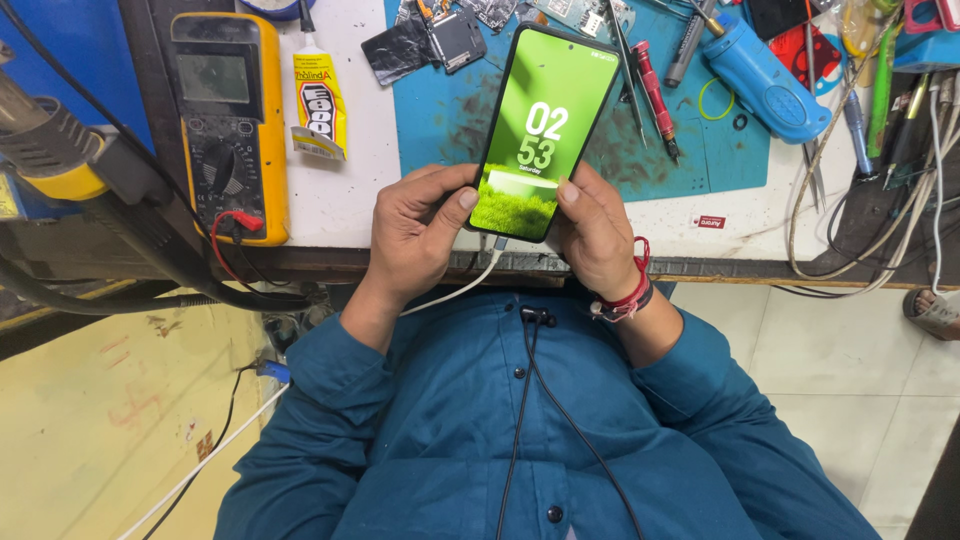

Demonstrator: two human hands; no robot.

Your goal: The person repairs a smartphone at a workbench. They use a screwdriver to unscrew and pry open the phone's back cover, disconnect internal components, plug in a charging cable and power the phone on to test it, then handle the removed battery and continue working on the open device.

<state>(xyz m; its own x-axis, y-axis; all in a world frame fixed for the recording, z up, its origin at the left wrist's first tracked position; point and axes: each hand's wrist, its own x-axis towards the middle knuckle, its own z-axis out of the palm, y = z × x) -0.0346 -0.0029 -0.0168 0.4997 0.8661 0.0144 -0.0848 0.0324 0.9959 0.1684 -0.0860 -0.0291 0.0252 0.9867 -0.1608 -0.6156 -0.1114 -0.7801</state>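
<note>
A: Where's the phone [541, 130]?

B: Over the desk's [345, 195] near edge, screen lit green, tilted up. The left hand [418, 235] clasps its lower left side, thumb on the glass; the right hand [597, 235] grips the lower right the same way. A white cable [455, 291] leaves its bottom end.

A: Any room around it?

B: Bare desk to its left, up to the glue tube [320, 105] and yellow meter [228, 120] by the left edge. On the blue mat [440, 120] behind, tweezers [628, 75] and a red screwdriver [655, 95] lie just beside its right side.
</note>
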